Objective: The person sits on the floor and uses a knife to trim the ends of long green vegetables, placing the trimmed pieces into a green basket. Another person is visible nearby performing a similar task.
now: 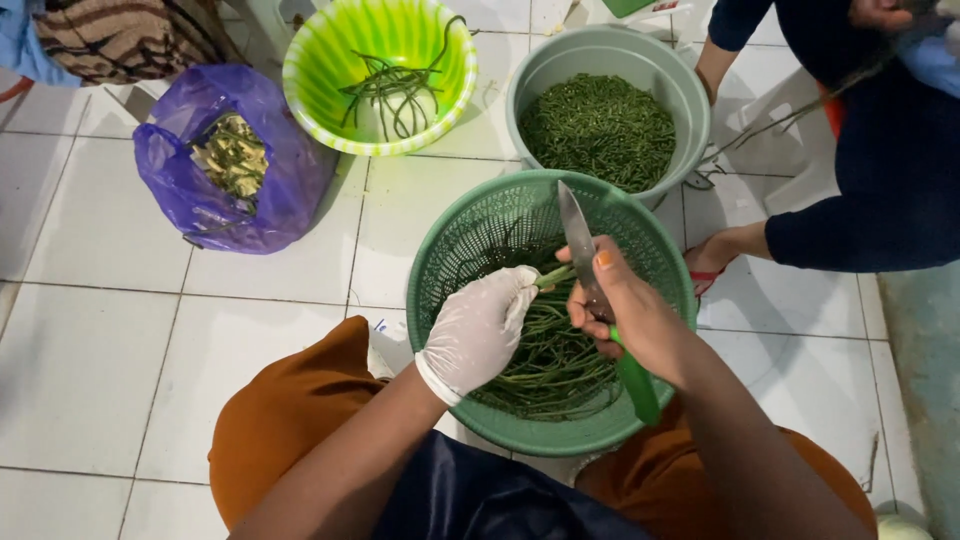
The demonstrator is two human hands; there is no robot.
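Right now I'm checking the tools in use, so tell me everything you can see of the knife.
The knife has a plain grey metal blade, seemingly steel, and a green handle that looks plastic. The bare right hand grips it, blade pointing up and away, handle end jutting towards the person. It is held above the green basket, beside the bean stems pinched by the gloved left hand.

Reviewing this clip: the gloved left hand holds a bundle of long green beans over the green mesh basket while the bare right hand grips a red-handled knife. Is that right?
Not quite: the head view shows the knife in the bare right hand has a green handle, not red. The gloved left hand does hold long green beans over the green mesh basket.
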